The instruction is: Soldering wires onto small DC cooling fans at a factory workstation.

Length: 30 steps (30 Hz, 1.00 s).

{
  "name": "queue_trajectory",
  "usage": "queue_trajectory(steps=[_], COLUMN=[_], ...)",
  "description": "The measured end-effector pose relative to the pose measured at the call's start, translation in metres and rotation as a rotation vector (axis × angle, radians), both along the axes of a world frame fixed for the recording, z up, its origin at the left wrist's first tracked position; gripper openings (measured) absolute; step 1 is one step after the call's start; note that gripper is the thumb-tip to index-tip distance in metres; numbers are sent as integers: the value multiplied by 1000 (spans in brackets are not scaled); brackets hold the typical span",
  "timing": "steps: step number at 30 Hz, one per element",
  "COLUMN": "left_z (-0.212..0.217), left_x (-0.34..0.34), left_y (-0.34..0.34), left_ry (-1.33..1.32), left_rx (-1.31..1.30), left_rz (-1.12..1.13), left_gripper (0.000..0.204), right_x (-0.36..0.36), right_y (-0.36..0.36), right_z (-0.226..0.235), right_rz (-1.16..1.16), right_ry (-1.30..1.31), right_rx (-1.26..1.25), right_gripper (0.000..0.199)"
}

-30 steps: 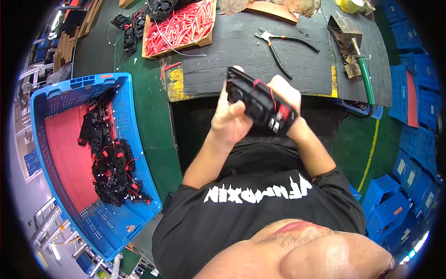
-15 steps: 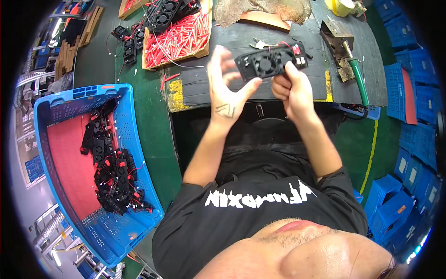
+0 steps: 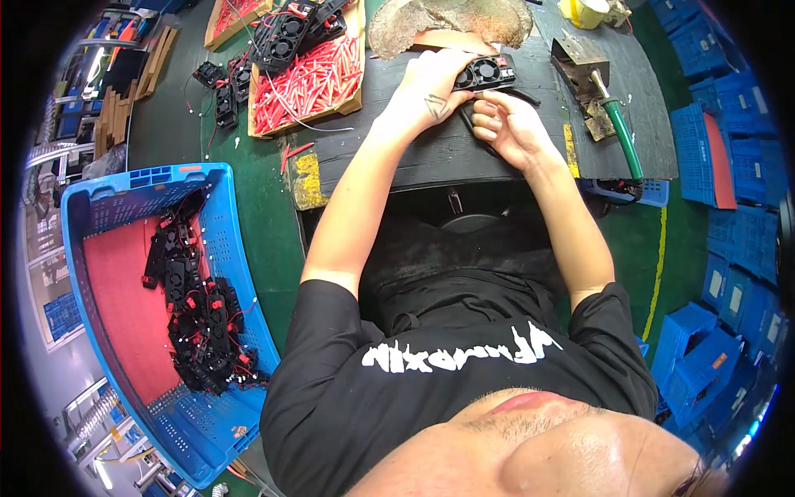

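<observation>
A black twin-fan unit (image 3: 485,73) sits over the far part of the bench, two round fans showing. My left hand (image 3: 431,89) is closed around its left end and covers that end. Just below the unit's near edge, my right hand (image 3: 515,131) has its fingers curled into a pinch, close to the left thumb. What lies in that pinch is too small to tell. A black cord (image 3: 469,120) bends across the bench beside the right fingers.
A box of red tubes (image 3: 319,93) stands at the left, with more fan units (image 3: 286,37) on it. Farther left, a blue crate (image 3: 219,195) holds several fan units. A green-handled soldering iron (image 3: 619,132) rests in a metal stand (image 3: 580,62) at the right.
The fan unit has moved away from me and down toward the bench. My left hand has closed on its left end, while my right hand has left its right end and pinches below it.
</observation>
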<state>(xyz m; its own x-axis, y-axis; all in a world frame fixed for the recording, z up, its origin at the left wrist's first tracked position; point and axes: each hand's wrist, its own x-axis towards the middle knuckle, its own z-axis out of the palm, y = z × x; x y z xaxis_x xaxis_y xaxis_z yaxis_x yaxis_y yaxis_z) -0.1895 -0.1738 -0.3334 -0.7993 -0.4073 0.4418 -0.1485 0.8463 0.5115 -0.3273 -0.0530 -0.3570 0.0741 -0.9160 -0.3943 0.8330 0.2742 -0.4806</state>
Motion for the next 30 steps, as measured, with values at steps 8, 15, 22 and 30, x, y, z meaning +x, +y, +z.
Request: queue_trajectory(steps=[8,15,22,30], left_z=[-15,-24,-15,5], left_x=[-7,1,18,125], left_y=[-3,4,17,47], left_ry=[37,-39,2,72], left_rx=[-190,-259,-250,-257], left_rz=[101,239,256,463], left_gripper=[54,66,67,26], right_x=[-15,-29,-106,-189], right_y=[45,104,135,126], right_z=[26,48,98,44], right_rz=[127,125,-388,-59], right_ry=[463,859,2227,2497], right_rx=[-66,-216,-421,-578], right_gripper=[46,39,17,68])
